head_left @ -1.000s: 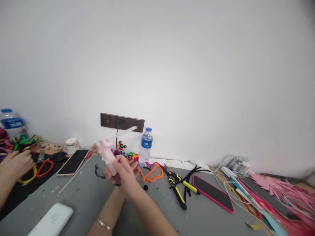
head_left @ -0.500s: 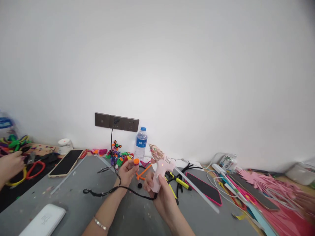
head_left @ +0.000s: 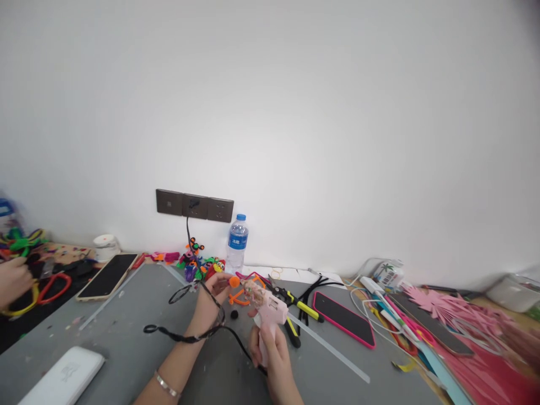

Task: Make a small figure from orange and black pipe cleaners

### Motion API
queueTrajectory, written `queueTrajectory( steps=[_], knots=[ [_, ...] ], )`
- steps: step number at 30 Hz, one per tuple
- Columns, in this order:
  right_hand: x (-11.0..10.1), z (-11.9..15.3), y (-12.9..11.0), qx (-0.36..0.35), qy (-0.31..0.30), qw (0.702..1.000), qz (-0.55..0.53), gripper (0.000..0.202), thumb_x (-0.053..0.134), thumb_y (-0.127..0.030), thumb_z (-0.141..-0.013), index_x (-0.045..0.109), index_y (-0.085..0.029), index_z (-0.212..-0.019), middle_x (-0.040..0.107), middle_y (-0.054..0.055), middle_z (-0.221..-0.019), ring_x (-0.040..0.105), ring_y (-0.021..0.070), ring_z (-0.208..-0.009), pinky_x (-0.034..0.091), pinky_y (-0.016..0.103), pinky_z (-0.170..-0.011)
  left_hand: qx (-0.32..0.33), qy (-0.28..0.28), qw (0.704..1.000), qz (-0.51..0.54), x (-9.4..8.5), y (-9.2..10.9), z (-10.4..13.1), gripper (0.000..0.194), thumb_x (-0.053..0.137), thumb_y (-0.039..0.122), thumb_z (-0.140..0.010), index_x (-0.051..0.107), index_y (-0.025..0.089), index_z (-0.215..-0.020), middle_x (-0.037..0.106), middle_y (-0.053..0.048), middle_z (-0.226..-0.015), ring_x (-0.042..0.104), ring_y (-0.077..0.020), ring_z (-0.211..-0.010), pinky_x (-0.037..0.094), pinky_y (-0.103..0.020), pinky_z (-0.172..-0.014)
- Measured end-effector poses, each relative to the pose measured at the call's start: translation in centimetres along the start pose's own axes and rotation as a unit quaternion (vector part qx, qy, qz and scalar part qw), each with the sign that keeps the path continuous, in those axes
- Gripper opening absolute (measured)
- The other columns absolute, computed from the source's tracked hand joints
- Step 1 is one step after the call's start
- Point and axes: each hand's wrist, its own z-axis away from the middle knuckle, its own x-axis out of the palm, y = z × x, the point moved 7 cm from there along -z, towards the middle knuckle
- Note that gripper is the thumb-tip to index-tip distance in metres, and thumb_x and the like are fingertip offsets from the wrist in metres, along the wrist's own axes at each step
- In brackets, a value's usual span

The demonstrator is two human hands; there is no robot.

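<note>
My right hand [head_left: 272,351] is closed round the handle of a pale pink hot glue gun [head_left: 272,310], whose glue-crusted nozzle points left. Between the fingertips of my left hand [head_left: 215,292] is a small round orange piece [head_left: 234,282]; its exact kind is too small to tell. The nozzle tip sits close to the orange piece; whether they touch I cannot tell. A black cord [head_left: 219,329] runs from the gun's handle across my left forearm, up to the wall socket. Orange pipe cleaner pieces [head_left: 239,298] and a black pompom [head_left: 234,314] lie just beyond.
Yellow-handled pliers [head_left: 310,309], a pink-cased phone [head_left: 343,319] and pink paper [head_left: 442,309] lie to the right. A water bottle [head_left: 237,242] stands against the wall. On the left are another phone [head_left: 108,277], a white power bank [head_left: 63,379] and another person's hand [head_left: 14,281] near scissors [head_left: 54,288].
The glue gun has tipped from pointing upward to nearly level, its nozzle brought down beside the orange piece. My left hand still holds that piece, turned to show its round face.
</note>
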Motion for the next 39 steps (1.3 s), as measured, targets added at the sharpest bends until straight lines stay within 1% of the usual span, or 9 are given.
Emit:
queueTrajectory(
  steps=[7, 12, 15, 23, 27, 31, 35, 39],
  knots=[
    [0.1, 0.2, 0.7, 0.006, 0.005, 1.0, 0.013, 0.047, 0.047, -0.061, -0.085, 0.056, -0.016, -0.097, 0.037, -0.009, -0.042, 0.026, 0.0072, -0.035, 0.022, 0.021, -0.038, 0.009, -0.008, 1.0, -0.011, 0.3, 0.4, 0.2, 0.022, 0.079, 0.028, -0.065, 0.071, 0.017, -0.082, 0.073, -0.009, -0.082, 0.068, -0.0213, -0.076, 0.053, -0.029, -0.068],
    [0.2, 0.2, 0.3, 0.012, 0.008, 1.0, 0.028, 0.051, 0.047, -0.063, -0.083, 0.059, -0.015, -0.095, 0.037, -0.009, -0.042, 0.027, 0.0074, -0.034, 0.024, 0.021, -0.037, 0.007, 0.007, 1.0, 0.001, 0.4, 0.6, 0.3, 0.023, 0.08, 0.027, -0.06, 0.071, 0.017, -0.079, 0.073, -0.008, -0.08, 0.068, -0.0218, -0.076, 0.053, -0.029, -0.067],
    [0.3, 0.1, 0.1, 0.012, 0.009, 1.0, 0.027, 0.051, 0.047, -0.064, -0.082, 0.059, -0.015, -0.093, 0.037, -0.009, -0.04, 0.027, 0.007, -0.033, 0.023, 0.02, -0.036, 0.008, 0.012, 1.0, 0.004, 0.4, 0.6, 0.3, 0.022, 0.08, 0.026, -0.06, 0.071, 0.018, -0.079, 0.073, -0.007, -0.081, 0.067, -0.0215, -0.076, 0.053, -0.028, -0.066],
    [0.4, 0.1, -0.3, 0.015, 0.011, 1.0, 0.023, 0.047, 0.048, -0.062, -0.083, 0.056, -0.016, -0.09, 0.038, -0.009, -0.041, 0.029, 0.0069, -0.034, 0.024, 0.02, -0.036, 0.021, 0.013, 1.0, -0.003, 0.2, 0.4, 0.3, 0.02, 0.078, 0.025, -0.064, 0.071, 0.017, -0.081, 0.072, -0.007, -0.082, 0.066, -0.0207, -0.078, 0.052, -0.028, -0.071],
    [0.3, 0.1, -0.7, 0.021, 0.016, 0.999, 0.022, 0.046, 0.049, -0.063, -0.082, 0.053, -0.018, -0.086, 0.038, -0.009, -0.041, 0.029, 0.0068, -0.035, 0.023, 0.02, -0.037, 0.024, 0.016, 1.0, 0.006, 0.1, 0.6, 0.3, 0.018, 0.079, 0.023, -0.062, 0.07, 0.018, -0.077, 0.071, -0.006, -0.083, 0.066, -0.02, -0.077, 0.052, -0.028, -0.071],
    [0.4, 0.1, -0.9, 0.026, 0.016, 0.999, 0.017, 0.046, 0.05, -0.064, -0.081, 0.052, -0.018, -0.085, 0.038, -0.009, -0.041, 0.028, 0.0064, -0.034, 0.023, 0.02, -0.037, 0.024, 0.016, 1.0, 0.002, 0.1, 0.7, 0.3, 0.019, 0.079, 0.022, -0.061, 0.07, 0.018, -0.078, 0.071, -0.006, -0.082, 0.066, -0.0203, -0.078, 0.051, -0.028, -0.073],
    [0.2, 0.1, -0.3, 0.02, 0.014, 1.0, 0.017, 0.044, 0.049, -0.061, -0.084, 0.052, -0.018, -0.086, 0.038, -0.009, -0.042, 0.028, 0.0066, -0.035, 0.023, 0.02, -0.037, 0.026, 0.014, 1.0, -0.005, 0.2, 0.6, 0.3, 0.019, 0.078, 0.022, -0.062, 0.069, 0.018, -0.078, 0.071, -0.006, -0.081, 0.066, -0.0205, -0.078, 0.052, -0.029, -0.072],
    [0.0, 0.2, 0.5, 0.016, 0.007, 1.0, 0.016, 0.047, 0.047, -0.062, -0.084, 0.054, -0.016, -0.09, 0.037, -0.01, -0.041, 0.026, 0.006, -0.033, 0.021, 0.019, -0.035, 0.028, 0.013, 0.999, -0.009, 0.1, 0.5, 0.3, 0.019, 0.076, 0.024, -0.064, 0.068, 0.017, -0.08, 0.071, -0.006, -0.08, 0.066, -0.0197, -0.077, 0.052, -0.029, -0.072]
  ],
)
